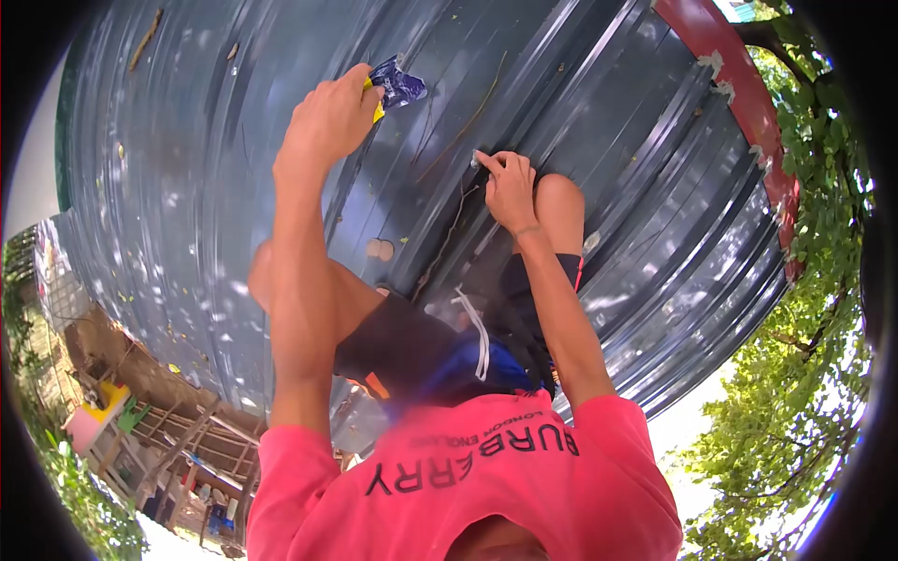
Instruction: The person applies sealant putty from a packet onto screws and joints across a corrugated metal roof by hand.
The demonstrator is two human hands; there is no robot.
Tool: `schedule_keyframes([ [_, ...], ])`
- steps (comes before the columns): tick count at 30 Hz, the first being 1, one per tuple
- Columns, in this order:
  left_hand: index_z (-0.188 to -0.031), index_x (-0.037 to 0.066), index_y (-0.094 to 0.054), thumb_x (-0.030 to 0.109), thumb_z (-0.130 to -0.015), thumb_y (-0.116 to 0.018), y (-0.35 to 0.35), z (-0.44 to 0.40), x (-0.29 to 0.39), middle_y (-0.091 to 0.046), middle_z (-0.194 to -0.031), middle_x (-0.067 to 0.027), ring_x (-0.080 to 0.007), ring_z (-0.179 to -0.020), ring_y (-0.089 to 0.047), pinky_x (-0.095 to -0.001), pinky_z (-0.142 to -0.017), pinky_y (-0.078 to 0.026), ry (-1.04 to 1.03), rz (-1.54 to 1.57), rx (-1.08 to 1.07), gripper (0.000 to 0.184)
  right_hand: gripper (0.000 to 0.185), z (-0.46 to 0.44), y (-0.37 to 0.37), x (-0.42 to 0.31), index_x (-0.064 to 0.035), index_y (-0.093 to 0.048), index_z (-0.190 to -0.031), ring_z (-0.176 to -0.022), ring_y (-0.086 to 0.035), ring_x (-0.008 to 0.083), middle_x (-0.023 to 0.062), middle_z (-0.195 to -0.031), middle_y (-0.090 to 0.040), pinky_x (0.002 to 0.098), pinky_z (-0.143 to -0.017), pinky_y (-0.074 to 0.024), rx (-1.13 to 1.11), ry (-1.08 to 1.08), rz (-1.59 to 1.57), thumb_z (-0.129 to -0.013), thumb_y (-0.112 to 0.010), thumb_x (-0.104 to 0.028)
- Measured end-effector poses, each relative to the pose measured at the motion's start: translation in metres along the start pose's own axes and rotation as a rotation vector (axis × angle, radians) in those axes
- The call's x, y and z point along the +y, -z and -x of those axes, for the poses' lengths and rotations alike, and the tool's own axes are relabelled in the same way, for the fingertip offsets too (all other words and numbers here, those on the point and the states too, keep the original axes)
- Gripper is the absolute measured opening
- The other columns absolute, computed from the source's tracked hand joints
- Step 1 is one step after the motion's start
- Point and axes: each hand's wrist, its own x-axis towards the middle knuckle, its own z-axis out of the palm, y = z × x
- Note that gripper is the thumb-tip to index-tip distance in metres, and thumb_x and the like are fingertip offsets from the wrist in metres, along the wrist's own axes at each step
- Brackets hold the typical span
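My left hand (327,117) is closed around a crumpled dark blue and yellow packet (400,84), which sticks out past the fingers over the dark ribbed metal roof (421,131). Beside my right knee, my right hand (512,192) has its fingers curled, with the forefinger tip reaching down to a roof rib. A small shiny spot (475,160) shows at that fingertip; whether it is pinched or only touched is too small to tell. Both of my bent legs rest on the sheeting.
A red edge trim (748,122) with torn grey patches borders the roof at right, with leafy branches (823,150) beyond. Twigs, such as one at upper left (145,40), lie on the sheets. Below the roof at lower left stands a wooden frame structure (192,439).
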Motion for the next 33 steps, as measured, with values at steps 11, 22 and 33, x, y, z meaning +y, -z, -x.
schedule_keyframes([
  [11, -0.104, 0.004, -0.058, 0.035, -0.102, -0.053, 0.006, 0.002, -0.002, -0.07, -0.093, -0.0264, -0.0518, -0.093, -0.063, -0.0583, -0.08, -0.049, 0.037, 0.052, -0.044, 0.031, 0.068, 0.012, -0.005, -0.004, -0.0281, -0.052, -0.149, -0.111, -0.05, 0.0294, 0.0093, -0.116, -0.055, 0.0456, -0.1, -0.0363, -0.044, 0.064, 0.611, -0.086, -0.061, -0.005],
  [22, -0.112, -0.001, -0.059, 0.035, -0.103, -0.054, 0.006, 0.008, -0.008, -0.068, -0.089, -0.0266, -0.0483, -0.083, -0.062, -0.0531, -0.075, -0.046, 0.021, 0.049, -0.05, 0.038, 0.068, 0.039, -0.042, -0.018, -0.0078, -0.04, -0.155, -0.122, -0.047, 0.0317, 0.0119, -0.124, -0.053, 0.0474, -0.106, -0.0337, -0.078, -0.066, 0.776, -0.09, -0.062, -0.014],
  [33, -0.111, 0.0, -0.058, 0.035, -0.103, -0.054, -0.003, 0.002, -0.003, -0.067, -0.089, -0.0269, -0.0483, -0.085, -0.062, -0.053, -0.076, -0.047, -0.038, 0.041, -0.073, 0.037, 0.053, 0.041, -0.005, -0.022, -0.0112, -0.061, -0.136, -0.124, -0.047, 0.0344, 0.0151, -0.127, -0.054, 0.0497, -0.107, -0.0346, 0.051, -0.075, 0.294, -0.083, -0.064, -0.007],
])
